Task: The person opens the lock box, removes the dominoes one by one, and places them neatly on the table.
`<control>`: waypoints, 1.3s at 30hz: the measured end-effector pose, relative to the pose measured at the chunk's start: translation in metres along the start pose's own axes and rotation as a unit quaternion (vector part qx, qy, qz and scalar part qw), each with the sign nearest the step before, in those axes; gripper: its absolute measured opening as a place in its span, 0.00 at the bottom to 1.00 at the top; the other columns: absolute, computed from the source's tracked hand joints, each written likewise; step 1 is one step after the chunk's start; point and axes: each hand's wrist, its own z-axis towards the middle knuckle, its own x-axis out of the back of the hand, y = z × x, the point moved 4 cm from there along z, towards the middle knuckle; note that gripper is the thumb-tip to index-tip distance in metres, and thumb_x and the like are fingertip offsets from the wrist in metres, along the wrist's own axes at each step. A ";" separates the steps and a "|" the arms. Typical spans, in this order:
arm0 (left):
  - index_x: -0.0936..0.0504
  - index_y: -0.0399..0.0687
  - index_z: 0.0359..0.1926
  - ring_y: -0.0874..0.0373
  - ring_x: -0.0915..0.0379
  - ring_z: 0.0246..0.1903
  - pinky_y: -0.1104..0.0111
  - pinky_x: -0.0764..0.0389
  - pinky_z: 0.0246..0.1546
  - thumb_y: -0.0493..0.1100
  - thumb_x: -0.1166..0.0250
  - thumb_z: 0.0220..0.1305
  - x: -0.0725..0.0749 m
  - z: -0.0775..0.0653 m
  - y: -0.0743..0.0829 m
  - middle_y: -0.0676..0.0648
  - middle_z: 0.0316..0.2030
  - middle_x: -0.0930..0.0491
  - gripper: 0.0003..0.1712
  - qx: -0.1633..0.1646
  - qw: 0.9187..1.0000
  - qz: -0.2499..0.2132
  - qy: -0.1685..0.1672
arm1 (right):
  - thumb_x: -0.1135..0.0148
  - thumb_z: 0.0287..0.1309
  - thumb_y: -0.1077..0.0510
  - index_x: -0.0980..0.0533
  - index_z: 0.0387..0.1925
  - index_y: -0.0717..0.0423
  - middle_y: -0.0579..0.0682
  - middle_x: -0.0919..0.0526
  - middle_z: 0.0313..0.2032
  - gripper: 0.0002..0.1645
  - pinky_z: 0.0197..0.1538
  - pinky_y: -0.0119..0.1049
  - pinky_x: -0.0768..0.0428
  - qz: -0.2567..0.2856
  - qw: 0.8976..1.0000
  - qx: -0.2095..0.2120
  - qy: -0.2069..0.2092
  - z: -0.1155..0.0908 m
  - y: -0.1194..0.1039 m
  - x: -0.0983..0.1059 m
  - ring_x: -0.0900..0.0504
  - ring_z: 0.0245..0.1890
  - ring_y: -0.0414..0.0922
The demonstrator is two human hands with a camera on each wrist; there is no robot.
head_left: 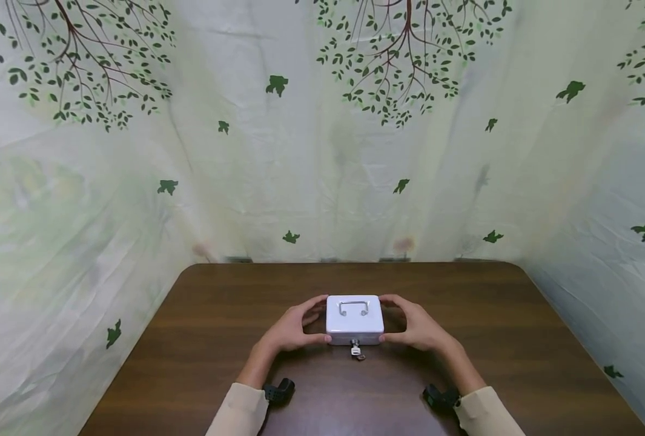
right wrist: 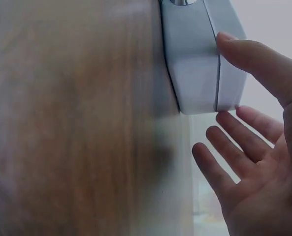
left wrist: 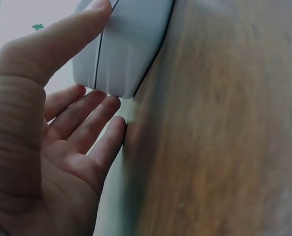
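Note:
A white metal cash box (head_left: 354,320) with a folding wire handle (head_left: 353,307) on its lid stands on the table. Keys (head_left: 357,350) hang from the lock at its front. My left hand (head_left: 299,327) holds the box at its left side, thumb at the near corner and fingertips at the far one. On the right side my right hand (head_left: 417,324) grips it in the same way. In the left wrist view the thumb lies on the box (left wrist: 131,44) near the lid seam. The right wrist view has the thumb by the lid seam of the box (right wrist: 192,64) too.
The brown wooden table (head_left: 235,290) has rounded far corners. A pale curtain (head_left: 322,181) printed with leaves and branches hangs behind it and along both sides. Dark wrist straps with cameras (head_left: 280,392) sit on both wrists.

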 end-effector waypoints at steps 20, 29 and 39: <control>0.43 0.49 0.80 0.48 0.38 0.75 0.56 0.30 0.73 0.49 0.21 0.59 0.001 0.001 -0.005 0.45 0.76 0.35 0.55 -0.004 0.999 -0.037 -0.014 | 0.25 0.61 0.50 0.38 0.78 0.47 0.52 0.33 0.75 0.48 0.72 0.63 0.29 0.044 0.998 0.031 -0.033 -0.004 0.003 0.000 0.30 0.73 0.58; 0.40 0.53 0.79 0.51 0.37 0.75 0.60 0.31 0.74 0.45 0.22 0.59 -0.001 0.003 -0.006 0.46 0.75 0.33 0.52 -0.003 0.998 -0.059 -0.017 | 0.26 0.62 0.51 0.38 0.77 0.49 0.54 0.32 0.75 0.47 0.72 0.61 0.29 0.052 0.998 0.029 -0.025 -0.008 0.005 0.000 0.31 0.73 0.59; 0.41 0.53 0.80 0.50 0.38 0.76 0.57 0.31 0.74 0.47 0.23 0.61 -0.001 0.001 -0.004 0.46 0.76 0.35 0.51 -0.007 0.998 -0.058 -0.020 | 0.26 0.61 0.49 0.38 0.78 0.49 0.54 0.33 0.75 0.48 0.72 0.61 0.28 0.061 0.997 0.031 -0.024 -0.008 0.007 -0.001 0.31 0.73 0.59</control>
